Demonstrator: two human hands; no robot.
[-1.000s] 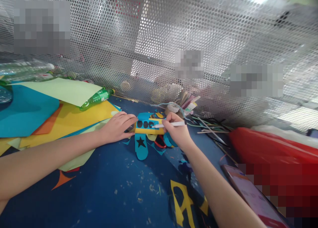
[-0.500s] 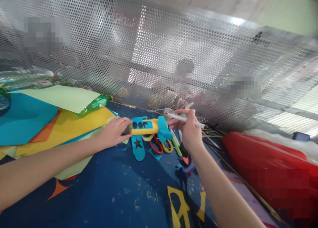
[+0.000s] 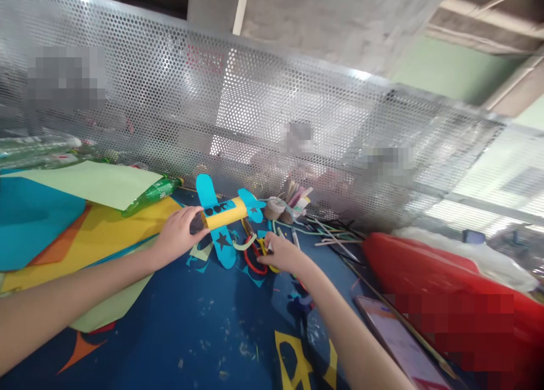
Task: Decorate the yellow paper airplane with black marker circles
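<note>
My left hand (image 3: 177, 235) grips the end of a yellow paper-tube plane (image 3: 223, 214) with blue wings and black dots, lifted and tilted over the blue table (image 3: 204, 327). One blue wing (image 3: 223, 246) with a black star hangs down. My right hand (image 3: 284, 253) rests low on the table beside red and yellow scissors (image 3: 255, 257), its fingers curled down. Whether the white pen is still in it I cannot make out.
Sheets of coloured paper (image 3: 63, 220) and a green bottle (image 3: 151, 193) lie at the left. Sticks, straws and tape rolls (image 3: 293, 206) crowd the perforated metal screen (image 3: 272, 112). A red bag (image 3: 446, 288) and a phone (image 3: 395, 339) sit at the right. Paper scraps dot the table.
My left hand raised and turned the plane so its wings stand up. My right hand dropped from holding the pen in the air down to the table by the scissors.
</note>
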